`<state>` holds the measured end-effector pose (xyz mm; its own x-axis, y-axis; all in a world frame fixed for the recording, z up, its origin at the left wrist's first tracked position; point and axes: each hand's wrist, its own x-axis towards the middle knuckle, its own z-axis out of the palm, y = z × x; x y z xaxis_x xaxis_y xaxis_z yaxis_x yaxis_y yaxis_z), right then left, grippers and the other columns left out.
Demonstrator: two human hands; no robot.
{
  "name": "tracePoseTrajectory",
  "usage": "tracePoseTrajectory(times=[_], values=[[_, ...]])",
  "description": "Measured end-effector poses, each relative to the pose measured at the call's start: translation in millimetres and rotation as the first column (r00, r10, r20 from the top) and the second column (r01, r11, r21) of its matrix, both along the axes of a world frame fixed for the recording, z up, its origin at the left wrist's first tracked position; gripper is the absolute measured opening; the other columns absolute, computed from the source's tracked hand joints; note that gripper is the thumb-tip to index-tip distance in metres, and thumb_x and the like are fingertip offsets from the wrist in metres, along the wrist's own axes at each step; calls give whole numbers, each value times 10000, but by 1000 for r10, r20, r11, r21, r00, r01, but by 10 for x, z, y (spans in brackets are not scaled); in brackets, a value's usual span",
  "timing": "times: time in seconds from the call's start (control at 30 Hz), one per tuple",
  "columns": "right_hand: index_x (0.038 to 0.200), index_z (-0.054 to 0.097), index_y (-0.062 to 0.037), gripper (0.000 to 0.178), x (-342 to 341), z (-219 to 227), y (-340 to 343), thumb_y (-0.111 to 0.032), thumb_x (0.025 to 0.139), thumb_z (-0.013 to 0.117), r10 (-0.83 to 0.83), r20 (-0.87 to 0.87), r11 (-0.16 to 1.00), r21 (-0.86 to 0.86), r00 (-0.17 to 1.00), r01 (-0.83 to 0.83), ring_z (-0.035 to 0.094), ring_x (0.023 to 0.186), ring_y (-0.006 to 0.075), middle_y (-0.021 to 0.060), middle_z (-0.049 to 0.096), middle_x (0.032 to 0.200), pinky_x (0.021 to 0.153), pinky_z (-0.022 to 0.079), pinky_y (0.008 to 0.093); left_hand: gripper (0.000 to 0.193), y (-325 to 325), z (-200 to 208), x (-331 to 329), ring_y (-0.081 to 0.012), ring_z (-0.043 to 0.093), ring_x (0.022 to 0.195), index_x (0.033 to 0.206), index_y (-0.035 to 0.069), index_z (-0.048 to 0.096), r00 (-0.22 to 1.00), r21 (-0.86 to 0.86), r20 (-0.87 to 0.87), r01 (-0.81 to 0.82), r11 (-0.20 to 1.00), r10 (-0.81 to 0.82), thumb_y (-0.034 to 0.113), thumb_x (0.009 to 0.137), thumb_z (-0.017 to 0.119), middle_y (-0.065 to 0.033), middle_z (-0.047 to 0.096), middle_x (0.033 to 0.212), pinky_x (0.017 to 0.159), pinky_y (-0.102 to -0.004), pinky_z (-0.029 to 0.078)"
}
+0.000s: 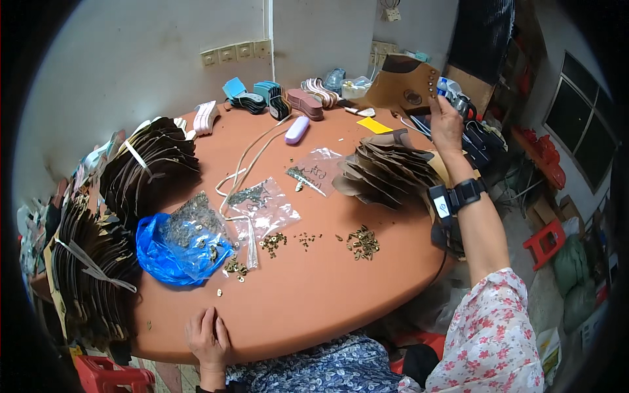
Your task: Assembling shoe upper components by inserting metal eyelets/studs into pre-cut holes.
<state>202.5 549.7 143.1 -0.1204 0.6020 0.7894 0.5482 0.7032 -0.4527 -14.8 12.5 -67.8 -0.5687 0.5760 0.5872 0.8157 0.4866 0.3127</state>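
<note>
My right hand (447,128) is raised at the far right, its fingers closed on the edge of a brown shoe upper piece (393,86). The piece stands up in the air and shows a row of small round metal fittings along one side. Below it lies a fanned stack of brown upper pieces (383,169). At the near edge of the table my left hand (208,337) rests with fingers laid down, holding nothing. In front of that hand are a few loose brass-coloured fittings (219,293) and a small heap of them (237,267).
A blue plastic bag (167,262) and clear bags of fittings (262,203) lie on the brown table (308,314). Another heap of fittings (362,242) is to the right. Tied stacks of dark pieces (98,268) crowd the left side. A lilac case (297,130) lies farther back.
</note>
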Motion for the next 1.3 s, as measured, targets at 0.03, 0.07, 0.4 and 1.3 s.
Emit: tracePoseTrajectory(times=[0.03, 0.07, 0.4, 1.3], values=[[1101, 657, -76, 310, -9, 75, -166, -346, 1014, 533, 111, -73, 994, 8, 991, -110, 682, 800, 364, 230, 666, 834, 694, 510, 420, 261, -18, 6, 3, -347, 597, 939, 1090, 20, 688, 1000, 12, 0, -6, 1000, 6, 106, 844, 665, -152, 636, 1068, 833, -444, 478], [1123, 653, -61, 299, -54, 116, -388, -318, 1014, 544, 225, -143, 974, 15, 964, -225, 695, 792, 311, 212, 667, 825, 689, 514, 389, 257, -41, 7, 14, -344, 598, 935, 1086, 23, 689, 1000, 17, 2, -18, 1000, 18, 110, 846, 665, -150, 637, 1068, 828, -444, 479], [1176, 582, 8, 256, 354, -663, -2194, -188, 1051, 476, 510, -577, 627, -257, 638, -735, 717, 776, 258, 100, 684, 943, 641, 555, 331, 520, -17, 72, 10, -305, 611, 959, 1340, 87, 581, 990, 38, 133, 42, 998, -46, 173, 845, 716, -134, 642, 1132, 857, -422, 492], [1111, 628, 6, 353, 336, -1902, -3724, -318, 1047, 504, 495, -656, -39, -672, 570, -740, 720, 755, 185, 104, 721, 963, 627, 540, 237, 164, -805, 16, 608, -114, 651, 901, 1025, 5, 724, 187, 580, 813, -179, 795, -551, -4, 861, 723, -19, 714, 980, 862, -270, 518]])
